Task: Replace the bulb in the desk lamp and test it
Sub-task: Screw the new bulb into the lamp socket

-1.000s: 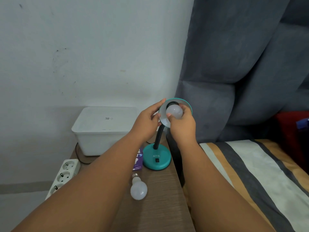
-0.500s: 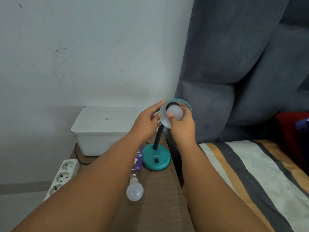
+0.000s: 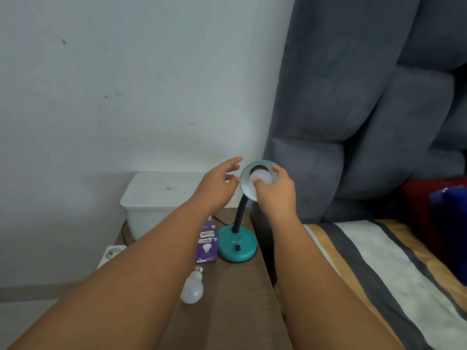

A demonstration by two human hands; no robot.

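Pale wall [image 3: 126, 84] fills the background on your left and grey padded upholstery [image 3: 366, 109] rises on your right, with a narrow wooden table [image 3: 235, 299] running between them toward you. On that table the teal desk lamp [image 3: 237, 246] stands on its round base, its black neck curving up to a shade [image 3: 246, 188] that opens toward you. The relation that matters is at the shade: the white bulb in the lamp [image 3: 260, 176] sits in the socket with its long axis pointing out of the shade roughly at you, so any turn has to go around that line. Your right hand [image 3: 275, 190] is the nearer one and is already there, reaching up from below with thumb and fingertips closed around the bulb's globe and the wrist bent back. Your left hand [image 3: 217, 188] hovers just left of the shade, fingers spread and holding nothing; whether a fingertip brushes the rim I cannot tell. I'd judge the bulb is being seated or unscrewed, and the frame alone does not say which. A second bulb [image 3: 193, 286] lies loose on the table near you, screw cap pointing away, with the purple bulb box [image 3: 207, 242] just beside the lamp base. Behind them sits a white plastic box [image 3: 161, 198], and a power strip [image 3: 111, 253] peeks out past your left forearm.
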